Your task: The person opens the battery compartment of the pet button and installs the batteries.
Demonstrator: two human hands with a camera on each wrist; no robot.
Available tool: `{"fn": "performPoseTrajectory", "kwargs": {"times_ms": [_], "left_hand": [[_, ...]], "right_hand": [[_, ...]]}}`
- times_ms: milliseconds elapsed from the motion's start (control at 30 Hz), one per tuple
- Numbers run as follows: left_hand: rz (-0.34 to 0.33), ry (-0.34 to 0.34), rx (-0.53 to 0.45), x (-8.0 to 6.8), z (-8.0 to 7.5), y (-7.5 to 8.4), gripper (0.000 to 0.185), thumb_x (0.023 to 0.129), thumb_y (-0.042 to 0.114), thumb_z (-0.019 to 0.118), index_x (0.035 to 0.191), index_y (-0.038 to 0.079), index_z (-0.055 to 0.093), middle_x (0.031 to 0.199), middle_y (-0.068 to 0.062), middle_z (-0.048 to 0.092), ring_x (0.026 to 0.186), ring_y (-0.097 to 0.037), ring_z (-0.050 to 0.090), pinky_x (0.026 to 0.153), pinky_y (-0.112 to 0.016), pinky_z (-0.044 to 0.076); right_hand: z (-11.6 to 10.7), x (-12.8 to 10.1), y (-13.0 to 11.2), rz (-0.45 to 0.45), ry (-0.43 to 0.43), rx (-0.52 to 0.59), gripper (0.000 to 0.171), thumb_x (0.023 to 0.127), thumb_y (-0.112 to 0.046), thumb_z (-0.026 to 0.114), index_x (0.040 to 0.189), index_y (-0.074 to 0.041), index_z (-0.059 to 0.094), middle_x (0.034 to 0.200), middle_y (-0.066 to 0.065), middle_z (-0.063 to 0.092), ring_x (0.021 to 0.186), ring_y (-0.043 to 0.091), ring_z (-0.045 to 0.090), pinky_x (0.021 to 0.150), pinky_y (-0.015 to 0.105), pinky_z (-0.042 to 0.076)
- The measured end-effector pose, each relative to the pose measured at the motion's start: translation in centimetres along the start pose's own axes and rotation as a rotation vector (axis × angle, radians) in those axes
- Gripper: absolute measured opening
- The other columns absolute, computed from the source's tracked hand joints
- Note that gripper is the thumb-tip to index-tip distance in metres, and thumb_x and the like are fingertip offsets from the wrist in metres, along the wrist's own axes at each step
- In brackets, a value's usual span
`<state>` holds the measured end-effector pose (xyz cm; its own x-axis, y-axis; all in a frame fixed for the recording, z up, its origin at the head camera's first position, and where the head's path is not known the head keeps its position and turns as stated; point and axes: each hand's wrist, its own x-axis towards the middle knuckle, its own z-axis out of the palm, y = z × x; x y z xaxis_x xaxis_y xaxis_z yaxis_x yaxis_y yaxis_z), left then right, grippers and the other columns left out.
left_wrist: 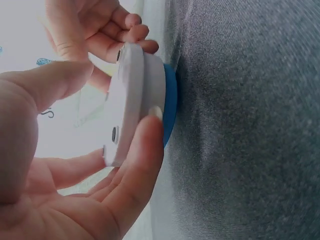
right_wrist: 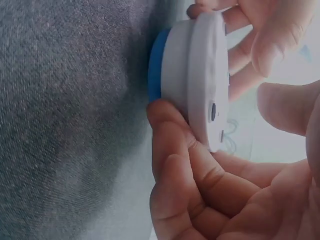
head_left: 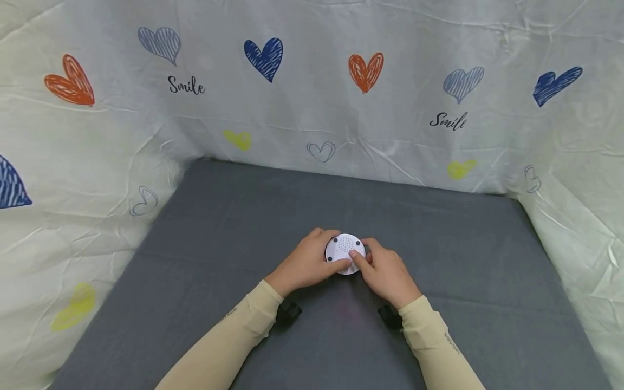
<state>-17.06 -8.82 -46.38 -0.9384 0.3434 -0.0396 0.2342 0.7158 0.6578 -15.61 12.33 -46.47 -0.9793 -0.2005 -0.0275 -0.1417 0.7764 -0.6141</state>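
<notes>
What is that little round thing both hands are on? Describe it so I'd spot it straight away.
Start at the grey mat walled by heart-printed cloth. Near its middle, the left hand and right hand grip a round white disc. It alone shows dark dots, a patch of tiny holes and a blue layer against the mat.

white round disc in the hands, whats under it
Under the white round plastic disc sits a blue round part, pressed against the grey cloth tabletop. The left hand and right hand grip its rim. The blue part's underside is hidden.
</notes>
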Motion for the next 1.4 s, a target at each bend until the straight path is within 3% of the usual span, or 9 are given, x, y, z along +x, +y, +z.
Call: {"fn": "performPoseTrajectory", "kwargs": {"times_ms": [300,467,600,733,833,967,1067,1267,1400], "left_hand": [[0.030,0.074,-0.100,-0.1,-0.1,0.1,0.058,0.103,0.049,0.073,0.144,0.012,0.054,0.119,-0.004,0.063,0.089,-0.015,0.060,0.076,-0.031,0.055],[-0.003,0.101,-0.172,-0.2,-0.1,0.3,0.052,0.104,0.051,0.071,0.133,0.012,0.053,0.108,-0.005,0.066,0.080,-0.016,0.061,0.069,-0.032,0.052],[-0.015,0.137,-0.203,-0.3,-0.1,0.3,0.042,0.105,0.049,0.069,0.122,0.014,0.054,0.101,-0.005,0.066,0.080,-0.017,0.060,0.071,-0.033,0.051],[-0.013,0.150,-0.233,-0.2,0.0,0.3,0.039,0.103,0.046,0.074,0.118,0.015,0.055,0.106,-0.006,0.069,0.093,-0.017,0.069,0.083,-0.037,0.059],[-0.020,0.141,-0.235,0.0,0.0,0.2,0.042,0.100,0.045,0.078,0.119,0.015,0.056,0.116,-0.007,0.071,0.107,-0.019,0.074,0.093,-0.042,0.061],[-0.016,0.093,-0.197,0.3,0.2,-0.2,0.042,0.099,0.043,0.081,0.119,0.015,0.056,0.115,-0.007,0.068,0.101,-0.020,0.068,0.085,-0.038,0.056],[0.008,0.062,-0.167,0.4,0.6,-0.4,0.039,0.098,0.038,0.083,0.113,0.015,0.055,0.117,-0.006,0.065,0.096,-0.021,0.060,0.080,-0.035,0.049],[0.048,0.034,-0.135,0.4,1.1,-0.5,0.039,0.095,0.032,0.086,0.101,0.014,0.053,0.143,-0.011,0.062,0.123,-0.027,0.062,0.097,-0.041,0.051],[0.054,0.041,-0.118,0.5,1.3,-0.6,0.039,0.092,0.026,0.089,0.097,0.013,0.053,0.138,-0.011,0.062,0.118,-0.027,0.062,0.095,-0.041,0.051]], "right_hand": [[-0.5,0.0,0.0,-0.036,0.056,0.049,0.049,0.109,-0.045,0.065,0.141,-0.009,0.057,0.096,0.009,0.076,0.074,0.014,0.068,0.068,0.037,0.055],[-0.6,-0.1,0.0,-0.049,0.098,0.086,0.042,0.109,-0.046,0.063,0.130,-0.011,0.056,0.099,0.009,0.078,0.081,0.017,0.072,0.072,0.038,0.057],[-0.6,-0.2,0.1,-0.071,0.119,0.109,0.032,0.110,-0.044,0.063,0.119,-0.014,0.056,0.093,0.005,0.075,0.074,0.016,0.066,0.068,0.036,0.052],[-0.6,-0.2,0.2,-0.088,0.125,0.118,0.029,0.109,-0.040,0.067,0.114,-0.014,0.056,0.083,0.002,0.066,0.067,0.016,0.055,0.063,0.032,0.045],[-0.6,-0.2,0.3,-0.085,0.116,0.130,0.029,0.107,-0.037,0.071,0.115,-0.013,0.056,0.089,0.001,0.071,0.072,0.015,0.058,0.066,0.032,0.047],[-0.6,-0.3,0.5,-0.076,0.083,0.139,0.032,0.103,-0.030,0.076,0.119,-0.010,0.056,0.114,0.010,0.080,0.093,0.020,0.075,0.082,0.042,0.061],[-0.6,-0.2,0.5,-0.063,0.055,0.118,0.039,0.100,-0.026,0.080,0.123,-0.007,0.055,0.129,0.019,0.077,0.110,0.029,0.079,0.094,0.050,0.062],[-0.6,-0.1,0.6,-0.043,0.053,0.075,0.048,0.094,-0.025,0.087,0.124,-0.006,0.056,0.130,0.022,0.076,0.112,0.034,0.078,0.095,0.053,0.061],[-0.2,0.1,0.7,-0.032,0.066,0.064,0.050,0.089,-0.022,0.091,0.123,-0.006,0.058,0.127,0.021,0.077,0.112,0.034,0.078,0.095,0.053,0.062]]}}
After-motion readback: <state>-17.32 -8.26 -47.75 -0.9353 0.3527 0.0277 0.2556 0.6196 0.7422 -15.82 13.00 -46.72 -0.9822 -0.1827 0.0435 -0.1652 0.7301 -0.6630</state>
